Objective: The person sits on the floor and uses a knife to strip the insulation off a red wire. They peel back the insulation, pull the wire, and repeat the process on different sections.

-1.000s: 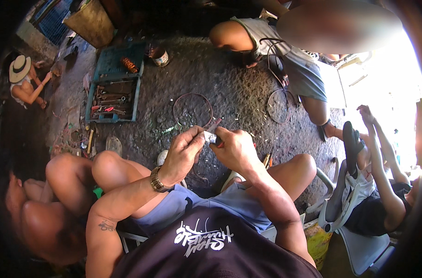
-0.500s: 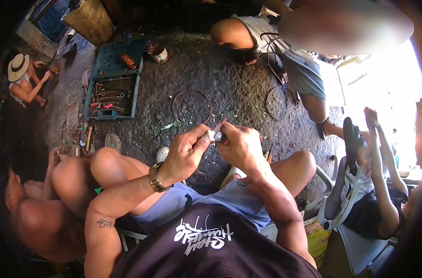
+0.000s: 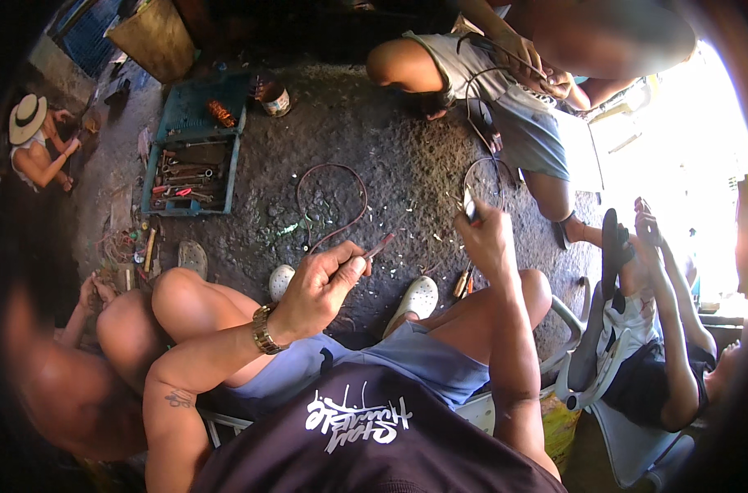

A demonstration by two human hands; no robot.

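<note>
My left hand is closed, pinching a short end of reddish-brown cable between thumb and fingers. The cable's loop lies on the ground just beyond that hand. To the right and farther forward, my right hand is wrapped around a small hand tool with a shiny metal tip and a bit of orange-red by the fingers. Its exact kind is hidden by my grip. The two hands are well apart, both above the ground in front of my knees.
An open teal toolbox with wrenches stands at the far left, a paint can beside it. Screwdriver-like tools lie near my right knee. One person holds a looped cable ahead; others sit left, right and far left.
My hands have separated: the right one moved right and forward with the tool, away from the cable end. The left stays nearly in place, slightly lower. The person ahead has raised their hands into view.
</note>
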